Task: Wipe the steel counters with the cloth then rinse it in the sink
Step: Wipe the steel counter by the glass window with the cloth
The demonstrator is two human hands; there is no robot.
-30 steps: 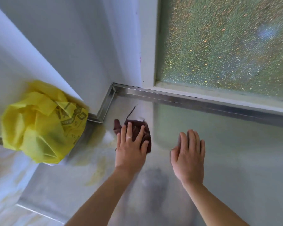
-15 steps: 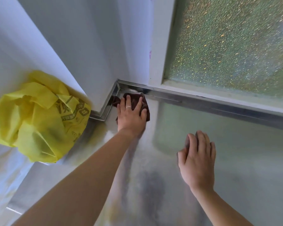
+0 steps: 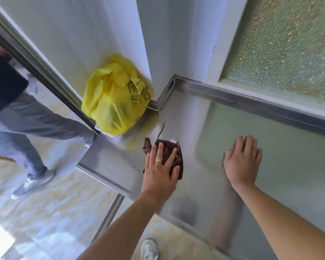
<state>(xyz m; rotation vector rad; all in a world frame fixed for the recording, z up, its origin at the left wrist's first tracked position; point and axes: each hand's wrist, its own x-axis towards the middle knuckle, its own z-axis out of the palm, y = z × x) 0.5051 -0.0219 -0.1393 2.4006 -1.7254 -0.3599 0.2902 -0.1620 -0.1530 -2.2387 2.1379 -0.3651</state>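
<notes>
Cloth: the small dark red-brown cloth [image 3: 172, 156] lies bunched on the shiny grey steel counter [image 3: 270, 175], near its front left corner. A thin thread trails from it toward the back.
Left hand: the left hand [image 3: 160, 170] lies flat on top of the cloth with its fingers straight and spread. It presses down, most likely so the cloth rubs the steel and does not slip. A thin ring is on one finger.
Right hand: the right hand [image 3: 241, 164] lies flat on the bare counter, to the right of the cloth and apart from it. Its fingers are straight and close together. It holds nothing. It probably props the person up while they lean in.
Yellow bag: a crumpled yellow plastic bag [image 3: 116, 96] sits at the left end of the counter, against the white wall [image 3: 105, 29]. It is behind the cloth and not touching it.
Window: a bumpy frosted glass window [image 3: 285, 44] stands along the back of the counter.
Other person: legs in grey trousers and a pale shoe [image 3: 33, 182] stand on the floor, well left of the counter.
Task so far: wiping is under way. No sink shows here, so I judge the rinse is not yet done.
</notes>
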